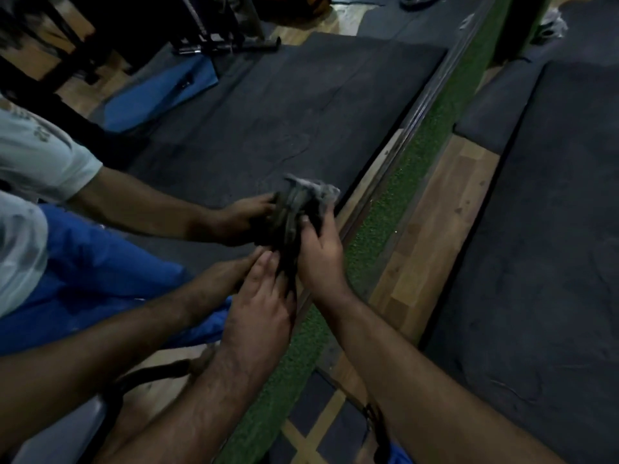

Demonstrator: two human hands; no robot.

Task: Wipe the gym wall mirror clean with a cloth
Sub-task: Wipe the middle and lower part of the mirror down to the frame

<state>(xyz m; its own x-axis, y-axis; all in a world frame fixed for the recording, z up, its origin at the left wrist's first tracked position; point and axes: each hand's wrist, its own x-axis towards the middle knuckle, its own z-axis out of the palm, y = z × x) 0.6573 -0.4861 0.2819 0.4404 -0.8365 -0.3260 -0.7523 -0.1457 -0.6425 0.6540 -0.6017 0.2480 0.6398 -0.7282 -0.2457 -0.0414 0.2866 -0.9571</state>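
Two hands work a bunched dark-grey cloth (299,212) right at the bottom edge of the wall mirror (268,122), low near the floor. The right hand (320,252) has its fingers curled round the cloth's right side, with a pale corner of fabric poking out above it. The left hand (259,303) lies with fairly straight fingers pressed on the cloth's lower end; no clear pinch is visible. The cloth sits against the glass just left of the dark mirror frame (425,105). The mirror reflects both arms, a pale shirt sleeve (43,155), blue trousers (100,262), a black floor mat and dark gym equipment (214,41). A green turf strip (395,202) runs beside the frame, with wood flooring (442,209) and a black rubber mat (542,229) to its right. Dim lighting, slight blur.
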